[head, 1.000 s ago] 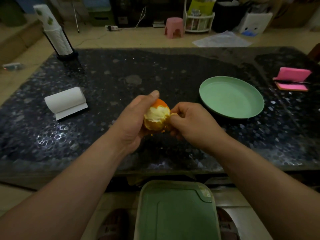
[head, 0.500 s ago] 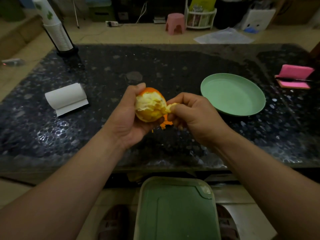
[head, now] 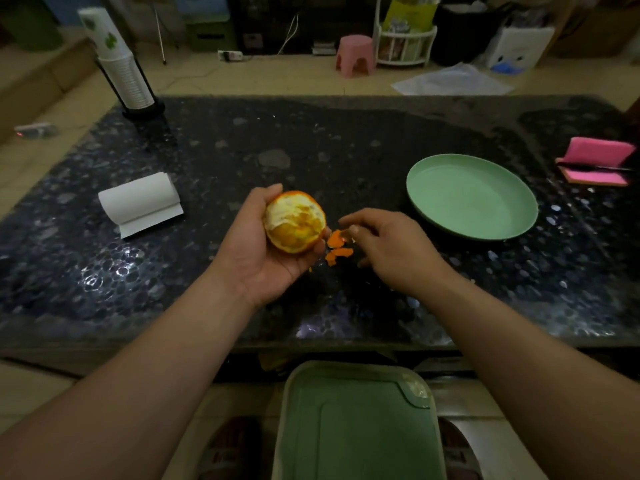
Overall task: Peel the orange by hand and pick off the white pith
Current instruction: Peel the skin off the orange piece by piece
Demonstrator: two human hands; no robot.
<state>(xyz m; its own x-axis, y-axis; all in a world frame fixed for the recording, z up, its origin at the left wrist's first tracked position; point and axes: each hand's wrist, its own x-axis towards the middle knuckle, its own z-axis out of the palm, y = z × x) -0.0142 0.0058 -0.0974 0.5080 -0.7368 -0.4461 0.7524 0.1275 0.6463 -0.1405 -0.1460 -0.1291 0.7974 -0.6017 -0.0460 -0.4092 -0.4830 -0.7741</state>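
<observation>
My left hand (head: 256, 251) grips the orange (head: 295, 221) above the dark table, palm up. The side facing me is mostly stripped, showing white pith and yellow flesh, and a band of orange skin remains along the far edge. My right hand (head: 388, 247) hovers just right of the fruit, apart from it, with its fingers loosely spread. Its thumb tip is beside a few torn peel pieces (head: 337, 247) lying on the table. I see nothing held between its fingers.
A green plate (head: 472, 195) sits on the right of the speckled table (head: 207, 278), with a pink sponge (head: 595, 161) beyond it. A paper roll (head: 138, 202) lies at the left and a cup stack (head: 121, 64) stands far left. A green bin lid (head: 356, 424) is below the table's edge.
My right hand pulled a strip of peel off the orange, moved right and down and let the peel go onto the table. My left hand turned the orange so the stripped side faces up.
</observation>
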